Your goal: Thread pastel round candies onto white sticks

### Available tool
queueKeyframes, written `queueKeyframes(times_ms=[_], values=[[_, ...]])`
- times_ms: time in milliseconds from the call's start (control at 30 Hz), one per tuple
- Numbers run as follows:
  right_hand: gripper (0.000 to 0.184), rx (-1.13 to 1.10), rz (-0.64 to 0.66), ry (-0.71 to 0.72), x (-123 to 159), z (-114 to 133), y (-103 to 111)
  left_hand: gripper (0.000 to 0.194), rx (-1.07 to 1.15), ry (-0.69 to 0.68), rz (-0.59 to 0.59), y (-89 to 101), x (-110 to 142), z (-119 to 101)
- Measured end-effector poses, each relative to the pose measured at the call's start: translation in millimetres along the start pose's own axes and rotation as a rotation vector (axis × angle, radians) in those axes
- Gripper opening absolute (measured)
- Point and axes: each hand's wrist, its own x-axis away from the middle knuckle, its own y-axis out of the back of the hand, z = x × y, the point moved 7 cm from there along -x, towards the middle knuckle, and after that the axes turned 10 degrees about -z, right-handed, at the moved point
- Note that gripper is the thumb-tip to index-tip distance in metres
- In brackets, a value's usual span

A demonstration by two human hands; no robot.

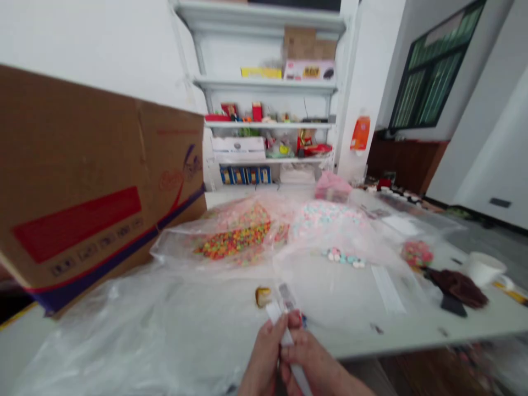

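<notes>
The left hand [264, 357] and right hand [317, 366] pinch a narrow white strip [284, 335] above a clear plastic sheet [94, 352]. A small golden piece [263, 297] lies just beyond the fingers. Farther back, clear bags contain multicoloured pellets [233, 242] and pastel pellets [330, 220]. A tilted cardboard carton [94, 181] occupies the left side; white shelving [264, 82] stands behind.

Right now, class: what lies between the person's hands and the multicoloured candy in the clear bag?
In the head view, a small golden lump rests on clear plastic sheeting between the multicoloured candy and the left hand and right hand.
</notes>
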Motion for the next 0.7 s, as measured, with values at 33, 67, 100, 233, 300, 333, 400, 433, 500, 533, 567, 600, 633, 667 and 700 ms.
queueKeyframes(times_ms=[33, 67, 100, 233, 300, 333, 400, 433, 500, 533, 567, 600, 633, 667, 700], values=[[0.029, -0.074, 0.006, -0.060, 0, -9, 2, 0.051, 0.094, 0.042, 0.047, -5.7, 1, 4], [0.025, -0.201, -0.008, -0.072, 0, -12, 7, 0.051, 0.157, 0.083, 0.076, -11.2, 1, 6], [0.022, -0.274, -0.025, -0.082, -1, -13, 13, 0.051, 0.201, 0.109, 0.078, -15.6, -1, 8], [0.018, -0.278, -0.121, -0.123, -6, -13, 41, 0.032, 0.274, 0.122, 0.015, -28.8, -14, 15], [0.017, -0.214, -0.179, -0.134, -10, -17, 54, 0.025, 0.264, 0.112, -0.007, -34.6, -22, 20], [0.015, -0.183, -0.206, -0.140, -12, -19, 61, 0.025, 0.246, 0.113, -0.006, -38.1, -26, 23], [0.012, -0.145, -0.255, -0.160, -17, -26, 73, 0.026, 0.192, 0.121, 0.010, -45.4, -34, 25], [0.011, -0.147, -0.266, -0.171, -19, -28, 78, 0.026, 0.156, 0.124, 0.016, -48.8, -37, 25], [0.014, -0.215, -0.255, -0.180, -24, -28, 86, 0.027, 0.086, 0.143, 0.014, -54.7, -44, 24], [0.018, -0.280, -0.249, -0.172, -27, -26, 91, 0.028, 0.062, 0.166, 0.012, -57.6, -47, 23], [0.022, -0.355, -0.244, -0.158, -29, -23, 95, 0.030, 0.051, 0.198, 0.014, -60.9, -50, 23], [0.027, -0.423, -0.243, -0.143, -31, -19, 100, 0.033, 0.051, 0.238, 0.018, -64.5, -52, 23], [0.030, -0.472, -0.252, -0.130, -33, -16, 105, 0.035, 0.059, 0.279, 0.020, -68.1, -54, 23], [0.032, -0.496, -0.263, -0.122, -34, -14, 109, 0.036, 0.071, 0.311, 0.020, -71.7, -57, 22], [0.034, -0.497, -0.272, -0.120, -36, -13, 112, 0.034, 0.083, 0.332, 0.020, -75.3, -59, 21]])
